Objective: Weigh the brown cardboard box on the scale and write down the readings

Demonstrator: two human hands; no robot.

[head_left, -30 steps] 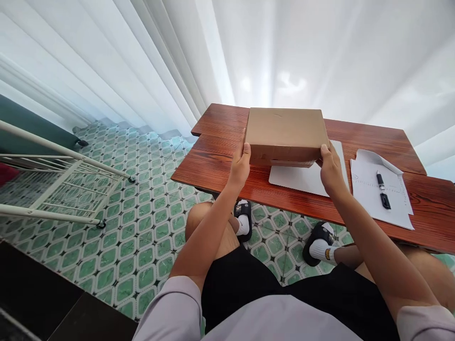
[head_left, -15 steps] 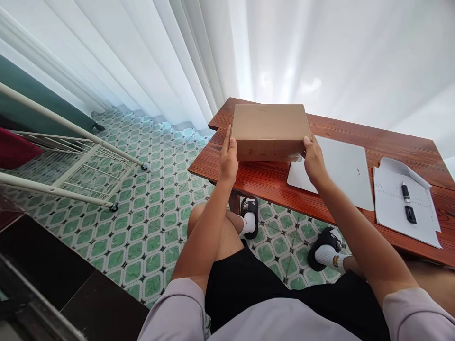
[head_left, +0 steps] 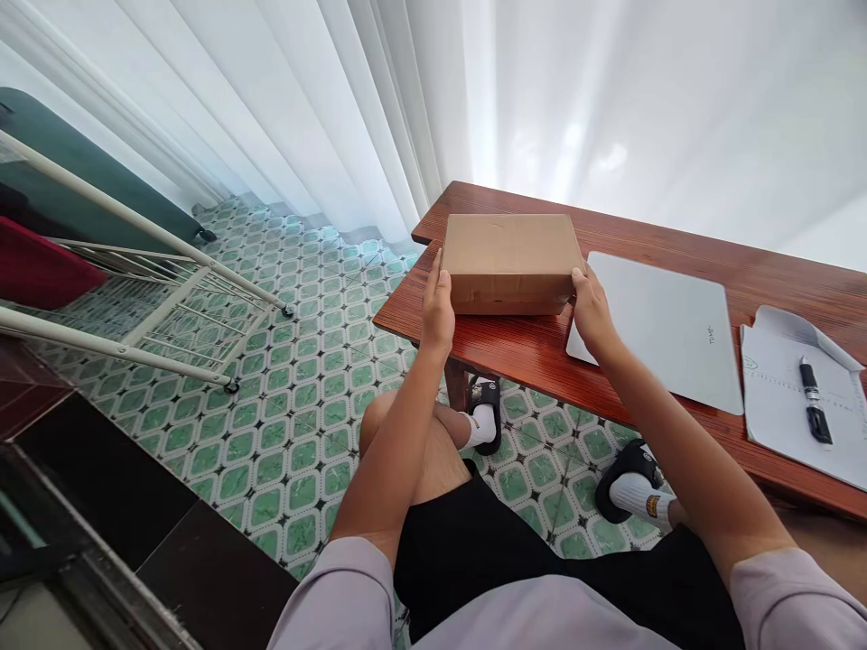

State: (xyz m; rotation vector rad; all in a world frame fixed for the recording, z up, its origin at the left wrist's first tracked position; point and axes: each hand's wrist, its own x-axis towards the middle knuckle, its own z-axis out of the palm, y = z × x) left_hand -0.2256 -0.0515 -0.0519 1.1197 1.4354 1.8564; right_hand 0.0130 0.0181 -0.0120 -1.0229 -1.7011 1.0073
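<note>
A closed brown cardboard box is at the left end of the dark red wooden table and appears to rest on its top. Against the box's left side my left hand is pressed, thumb at the front corner and fingers along the side. My right hand grips the opposite side, its thumb near the front right corner and its fingers mostly hidden. Just right of the box, partly behind my right hand, lies a flat silver-grey laptop-like slab with small lettering.
Paper sheets with a black marker on top lie at the table's right. A white wheeled rack stands on the green tiled floor to the left. White curtains hang behind.
The box has come down slightly and sits level at the table, with both hands still on its sides. My view has turned a little, shifting the slab and papers rightward.
</note>
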